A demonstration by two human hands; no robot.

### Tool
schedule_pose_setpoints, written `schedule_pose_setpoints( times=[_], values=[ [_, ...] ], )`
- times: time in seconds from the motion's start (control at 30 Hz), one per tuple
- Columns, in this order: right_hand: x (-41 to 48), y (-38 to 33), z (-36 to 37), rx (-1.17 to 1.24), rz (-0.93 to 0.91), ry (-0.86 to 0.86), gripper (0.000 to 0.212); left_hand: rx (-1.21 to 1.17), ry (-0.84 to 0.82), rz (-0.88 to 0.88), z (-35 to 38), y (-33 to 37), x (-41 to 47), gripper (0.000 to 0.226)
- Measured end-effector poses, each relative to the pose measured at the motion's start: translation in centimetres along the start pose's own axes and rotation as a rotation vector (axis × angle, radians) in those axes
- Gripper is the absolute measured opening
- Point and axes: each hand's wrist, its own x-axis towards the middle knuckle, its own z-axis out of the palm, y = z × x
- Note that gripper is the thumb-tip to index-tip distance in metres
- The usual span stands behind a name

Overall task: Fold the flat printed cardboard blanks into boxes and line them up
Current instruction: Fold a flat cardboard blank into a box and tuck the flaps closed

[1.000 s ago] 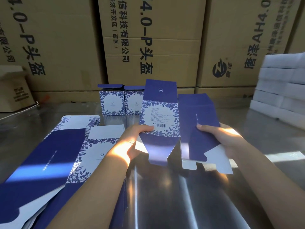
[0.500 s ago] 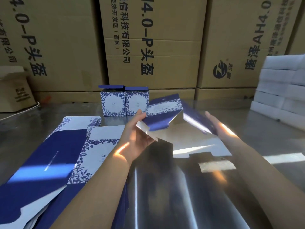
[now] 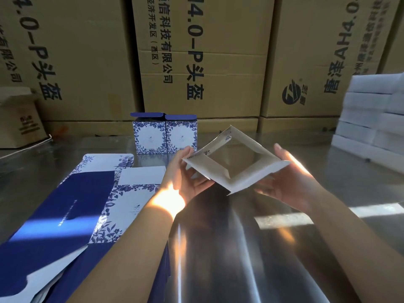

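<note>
I hold a printed cardboard blank above the metal table. It is opened into a square tube, with its open end and white inner flaps turned towards me. My left hand pinches its left corner between thumb and fingers. My right hand presses against its right corner with straight fingers. Two folded blue-and-white floral boxes stand side by side at the back of the table. Several flat blanks lie stacked to my left.
Large brown cartons wall off the back of the table. A small carton sits at the far left. White foam blocks are piled at the right. Sunlight streaks cross the shiny tabletop.
The blank was held flat with its printed face towards me. It has since been tipped over and pushed open into a square tube between both hands, open end facing me.
</note>
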Motion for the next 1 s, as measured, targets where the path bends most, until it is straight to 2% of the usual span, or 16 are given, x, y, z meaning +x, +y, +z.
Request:
schedule_pose_setpoints(
  times=[0.1,0.17,0.27,0.37,0.47,0.53,0.6,0.7,0.8,0.93,1.0],
  values=[
    [0.2,0.0,0.5,0.003,-0.043,0.007,0.091,0.012,0.005,-0.009,-0.1,0.1,0.1,0.051],
    [0.1,0.0,0.7,-0.003,-0.064,0.02,0.099,0.028,0.004,-0.006,-0.2,0.1,0.1,0.049],
    [0.1,0.1,0.3,-0.027,-0.064,0.024,0.088,0.06,0.003,0.022,0.0,0.1,0.0,0.055],
    [0.3,0.2,-0.2,0.017,-0.056,0.018,0.066,0.147,-0.031,0.076,0.3,0.0,-0.1,0.074],
    [0.5,0.2,-0.5,0.053,-0.051,-0.018,0.041,0.292,-0.149,0.184,0.6,-0.3,-0.8,0.098],
    [0.5,0.1,-0.7,0.052,-0.031,-0.023,0.039,0.468,-0.197,0.26,0.9,-0.6,-1.2,0.122],
    [0.7,0.2,-0.9,0.026,-0.023,0.001,0.048,0.582,-0.184,0.313,1.3,-0.8,-1.4,0.132],
    [0.8,0.5,-0.8,-0.009,-0.12,0.121,0.037,0.697,-0.096,0.447,1.5,-1.3,-1.1,0.109],
    [0.5,0.8,0.0,-0.269,-0.286,0.287,0.013,0.795,0.006,0.556,1.3,-1.8,-0.6,0.092],
    [0.1,1.3,0.1,-0.57,-0.4,0.375,0.008,0.838,0.051,0.648,1.0,-2.4,-0.2,0.075],
    [0.2,1.3,0.0,-0.664,-0.466,0.45,0.006,0.832,0.101,0.73,0.9,-2.5,-0.1,0.056]
  ],
)
